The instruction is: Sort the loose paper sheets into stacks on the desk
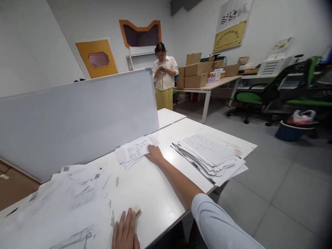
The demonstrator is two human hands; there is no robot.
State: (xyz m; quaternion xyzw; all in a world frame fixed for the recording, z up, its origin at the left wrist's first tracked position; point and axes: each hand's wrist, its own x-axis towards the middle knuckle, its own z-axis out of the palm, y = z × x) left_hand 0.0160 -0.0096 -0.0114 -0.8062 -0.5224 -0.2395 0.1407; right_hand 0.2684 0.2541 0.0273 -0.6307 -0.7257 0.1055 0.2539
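Observation:
My right hand [155,154] reaches across the white desk [142,185], its fingers apart and resting on the right edge of a small stack of printed papers [136,149]. That stack lies against the foot of a whiteboard-like partition [83,121]. Near the front edge, my left hand [126,231] lies flat with fingers stretched out. Just beyond its fingertips is a small beige block [136,210], perhaps an eraser. A wide spread of loose printed sheets [70,204] covers the desk's left side. To the right of my right arm sits a thick, uneven pile of papers [210,152].
A person [164,74] stands beyond the partition, holding a phone. Cardboard boxes [195,80] are stacked on a table behind. Green office chairs [246,97] and a blue bin [290,133] stand at right. Some sheets of the thick pile overhang the desk edge.

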